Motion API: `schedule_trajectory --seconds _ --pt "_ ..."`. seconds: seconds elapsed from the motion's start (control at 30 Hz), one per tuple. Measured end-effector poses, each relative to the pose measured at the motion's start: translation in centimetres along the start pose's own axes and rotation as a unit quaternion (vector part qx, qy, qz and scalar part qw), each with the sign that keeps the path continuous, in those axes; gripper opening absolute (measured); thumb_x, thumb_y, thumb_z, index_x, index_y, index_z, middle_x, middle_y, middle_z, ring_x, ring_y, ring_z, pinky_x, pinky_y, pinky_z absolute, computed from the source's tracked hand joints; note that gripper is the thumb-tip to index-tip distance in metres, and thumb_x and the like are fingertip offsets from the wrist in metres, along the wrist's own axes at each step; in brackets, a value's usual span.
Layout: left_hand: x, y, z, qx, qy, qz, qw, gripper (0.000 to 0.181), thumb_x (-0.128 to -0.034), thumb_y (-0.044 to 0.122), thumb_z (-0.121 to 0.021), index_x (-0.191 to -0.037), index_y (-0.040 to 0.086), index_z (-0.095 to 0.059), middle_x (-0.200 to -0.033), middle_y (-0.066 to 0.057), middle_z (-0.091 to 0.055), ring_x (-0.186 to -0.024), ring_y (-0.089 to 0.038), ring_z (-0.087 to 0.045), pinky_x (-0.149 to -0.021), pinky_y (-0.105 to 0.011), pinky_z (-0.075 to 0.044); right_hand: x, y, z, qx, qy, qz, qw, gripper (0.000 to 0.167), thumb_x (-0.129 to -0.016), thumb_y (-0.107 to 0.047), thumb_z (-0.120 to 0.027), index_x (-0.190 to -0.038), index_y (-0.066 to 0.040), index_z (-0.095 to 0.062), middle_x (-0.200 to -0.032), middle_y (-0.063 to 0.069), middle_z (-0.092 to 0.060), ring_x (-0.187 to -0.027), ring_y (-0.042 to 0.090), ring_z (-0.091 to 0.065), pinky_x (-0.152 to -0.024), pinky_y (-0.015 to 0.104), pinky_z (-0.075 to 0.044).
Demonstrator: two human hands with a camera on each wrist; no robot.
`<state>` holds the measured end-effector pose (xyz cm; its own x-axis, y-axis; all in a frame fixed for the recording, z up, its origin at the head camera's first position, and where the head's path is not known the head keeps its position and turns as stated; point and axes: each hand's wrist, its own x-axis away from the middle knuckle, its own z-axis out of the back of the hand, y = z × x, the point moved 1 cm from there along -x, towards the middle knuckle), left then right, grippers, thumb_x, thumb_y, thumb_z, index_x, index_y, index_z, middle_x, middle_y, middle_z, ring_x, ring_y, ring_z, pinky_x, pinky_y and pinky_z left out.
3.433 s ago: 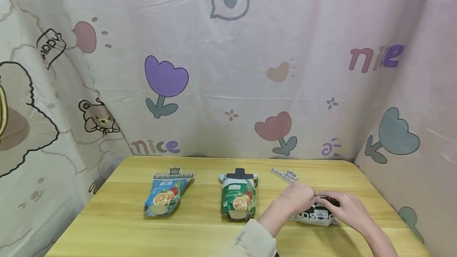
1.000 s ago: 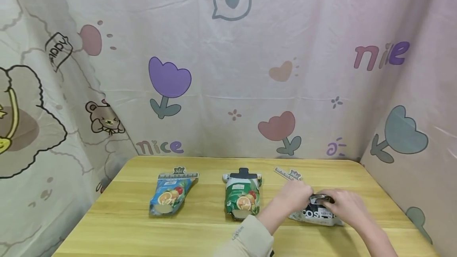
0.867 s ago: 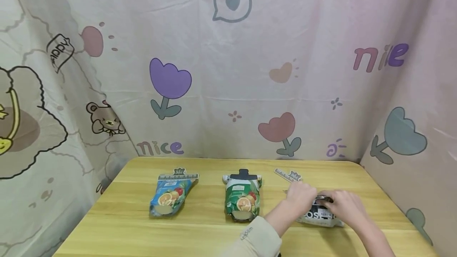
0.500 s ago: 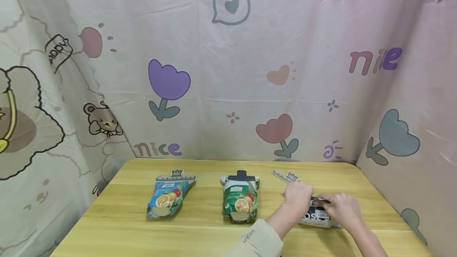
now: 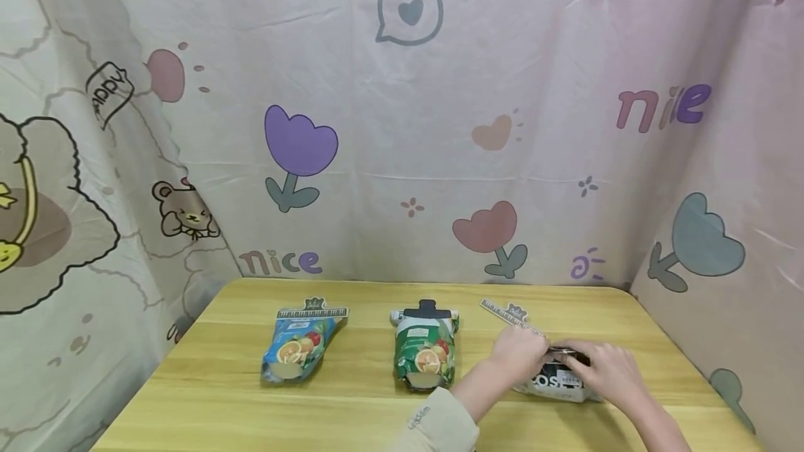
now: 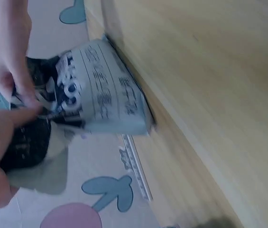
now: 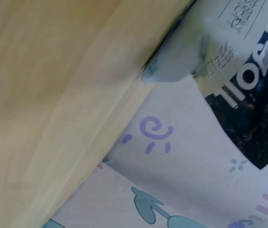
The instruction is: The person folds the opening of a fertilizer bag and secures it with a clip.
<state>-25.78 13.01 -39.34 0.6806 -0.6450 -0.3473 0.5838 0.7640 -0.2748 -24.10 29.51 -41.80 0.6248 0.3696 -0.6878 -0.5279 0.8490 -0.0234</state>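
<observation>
A black and white plastic bag (image 5: pixel 555 389) with large white lettering stands on the right side of the table, its dark mouth pulled up between both hands. My left hand (image 5: pixel 520 356) pinches one end of that top edge, thumb against the black film. At the other end my right hand (image 5: pixel 611 370) grips the edge, with its thumb laid along the front. The left wrist view shows the bag's printed face (image 6: pixel 103 88) and the top film bent over near the thumbs. A piano-key patterned sealing clip (image 5: pixel 507 311) lies behind my left hand, partly hidden by it.
To the left lie a green fruit-print bag (image 5: pixel 425 351) with a black clip (image 5: pixel 427 310) across its top and a blue fruit-print bag (image 5: pixel 298 347) with a piano-key clip (image 5: pixel 313 311). A patterned curtain (image 5: pixel 389 229) hangs behind the wooden table (image 5: pixel 352 417).
Both hands stay on the bag's top edge and shift it about. My left hand has dropped slightly down and left over the last half second. The other bags and clips have not moved.
</observation>
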Motion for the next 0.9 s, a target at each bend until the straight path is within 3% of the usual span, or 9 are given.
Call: schedule_trajectory --seconds 0.17,0.3,0.5,0.63,0.8,0.9 --pt "0.7 -1.0 -0.6 0.042 0.034 -0.069 0.9962 0.024 -0.0934 0.043 -0.049 -0.091 0.027 -0.067 -0.068 0.015 -0.059 -0.050 0.001 -0.042 -0.045 -0.013 -0.034 0.2 -0.1 0.3 -0.011 -0.012 0.008 0.9998 0.014 -0.074 -0.027 -0.074 -0.087 -0.025 -0.072 -0.080 -0.007 -0.068 -0.063 0.015 -0.063 -0.043 0.020 -0.038" --pt "0.9 -1.5 -1.0 0.070 0.044 -0.083 0.9930 0.031 -0.0956 0.046 -0.041 -0.094 0.027 -0.065 -0.069 0.015 -0.059 -0.049 0.002 -0.042 -0.044 -0.014 -0.034 0.2 -0.1 0.5 -0.009 -0.014 0.013 0.9998 0.013 -0.076 -0.026 -0.072 -0.088 -0.025 -0.072 -0.081 -0.007 -0.068 -0.066 0.017 -0.064 -0.045 0.023 -0.042" --pt "1.0 -1.2 -0.9 0.066 0.046 -0.052 0.9954 0.033 -0.0979 0.042 -0.037 -0.085 0.026 -0.062 -0.060 0.013 -0.052 -0.046 -0.001 -0.038 -0.041 -0.017 -0.032 0.3 -0.1 0.3 0.001 0.023 0.014 0.9996 0.008 -0.078 -0.025 -0.070 -0.082 -0.019 -0.074 -0.077 -0.004 -0.068 -0.066 0.021 -0.065 -0.048 0.032 -0.047" --pt "0.9 -0.7 -0.8 0.050 0.052 -0.025 0.9971 0.032 -0.0990 0.037 -0.037 -0.087 0.027 -0.065 -0.055 0.013 -0.046 -0.043 -0.002 -0.032 -0.038 -0.016 -0.028 0.3 -0.4 0.1 0.010 0.038 -0.016 0.9991 0.016 -0.080 -0.031 -0.068 -0.077 -0.016 -0.074 -0.072 -0.001 -0.068 -0.060 0.024 -0.063 -0.043 0.033 -0.044" --pt "0.7 -0.7 -0.7 0.049 0.054 -0.015 0.9972 0.029 -0.0990 0.035 -0.040 -0.093 0.028 -0.068 -0.057 0.013 -0.051 -0.043 -0.002 -0.034 -0.039 -0.016 -0.029 -0.2 -0.6 0.4 0.004 -0.004 -0.059 0.9982 0.013 -0.081 -0.028 -0.068 -0.080 -0.017 -0.074 -0.074 0.001 -0.068 -0.060 0.026 -0.063 -0.042 0.035 -0.042" --pt "0.6 -1.0 -0.7 0.074 0.026 -0.010 0.9969 0.030 -0.0987 0.037 -0.039 -0.097 0.028 -0.068 -0.070 0.015 -0.060 -0.053 0.002 -0.048 -0.044 -0.015 -0.036 -0.3 -0.4 0.9 -0.021 -0.052 -0.079 0.9953 0.013 -0.084 -0.024 -0.066 -0.086 -0.014 -0.073 -0.080 0.003 -0.069 -0.068 0.028 -0.064 -0.052 0.043 -0.048"
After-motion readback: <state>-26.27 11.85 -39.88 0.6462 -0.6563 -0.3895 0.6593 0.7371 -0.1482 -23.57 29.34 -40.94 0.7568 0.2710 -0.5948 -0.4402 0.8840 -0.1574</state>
